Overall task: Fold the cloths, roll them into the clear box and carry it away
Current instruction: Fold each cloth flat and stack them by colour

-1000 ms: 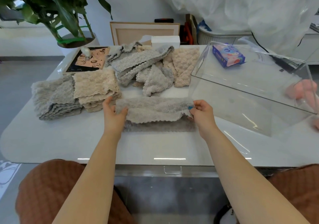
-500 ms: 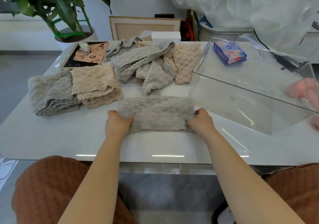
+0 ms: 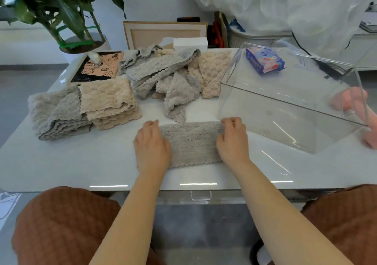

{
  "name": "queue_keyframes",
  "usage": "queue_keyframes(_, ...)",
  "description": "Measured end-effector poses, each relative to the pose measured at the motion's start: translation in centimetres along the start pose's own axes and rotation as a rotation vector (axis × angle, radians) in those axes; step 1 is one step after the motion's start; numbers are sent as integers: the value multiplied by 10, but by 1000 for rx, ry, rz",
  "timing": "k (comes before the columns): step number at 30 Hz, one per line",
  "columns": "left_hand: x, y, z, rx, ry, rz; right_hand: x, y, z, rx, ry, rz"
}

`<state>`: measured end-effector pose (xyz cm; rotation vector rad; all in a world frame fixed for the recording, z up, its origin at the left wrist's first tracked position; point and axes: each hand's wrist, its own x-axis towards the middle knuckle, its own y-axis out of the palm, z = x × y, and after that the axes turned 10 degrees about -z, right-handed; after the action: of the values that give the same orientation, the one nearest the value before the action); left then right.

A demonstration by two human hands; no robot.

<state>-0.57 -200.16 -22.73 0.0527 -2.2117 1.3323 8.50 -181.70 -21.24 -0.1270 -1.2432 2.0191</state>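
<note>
- Near the tabletop's left edge lay a folded grey stack [image 3: 59, 111]. It touched a folded beige stack [image 3: 108, 101] on its right.
- Toward the far edge, about mid-table, we saw a loose heap of cloths [image 3: 163, 75], grey and beige, unfolded.
- Our left hand [image 3: 152, 146] covered the left end of the grey cloth [image 3: 191, 142], fingers bent close together and clamped on it.
- The grey cloth lay folded into a band near the middle of the near edge, its scalloped hem toward us.
- Our right hand [image 3: 232, 140] held its right end, fingers curled over the far corner.
- The clear box [image 3: 275, 126] stood just beside that hand, toward the right edge. A tissue packet [image 3: 265, 60] showed at its far wall; we could not tell whether inside or behind.
</note>
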Motion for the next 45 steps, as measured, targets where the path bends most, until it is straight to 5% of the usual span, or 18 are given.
queue_keyframes(4,-10,29,-3,63,74,340,-17,26,-8,-104,-256,218)
queue_keyframes(10,-13,27,14,142,-81,381,-12,28,-28,-238,-152,329)
queue_keyframes(16,-26,-1,23,133,-517,118,-24,28,-37,-156,-101,160)
queue_keyframes(19,-17,-9,27,146,-592,204,-24,28,-39,-31,-39,53)
queue_keyframes(23,2,-14,18,-232,-645,263,-23,27,-46,151,-47,-17)
queue_keyframes(30,8,-14,-66,-584,-376,149,-21,18,-53,453,142,-126)
queue_keyframes(35,-9,1,-113,-631,-93,395,-15,-2,-56,762,415,-6)
queue_keyframes(38,-18,6,-111,-722,-119,428,-7,-9,-55,722,439,116)
queue_keyframes(42,-11,6,-88,-621,-273,44,-5,-1,-55,489,285,110)
queue_keyframes(45,-1,12,-69,-482,-500,217,-9,2,-55,465,284,29)
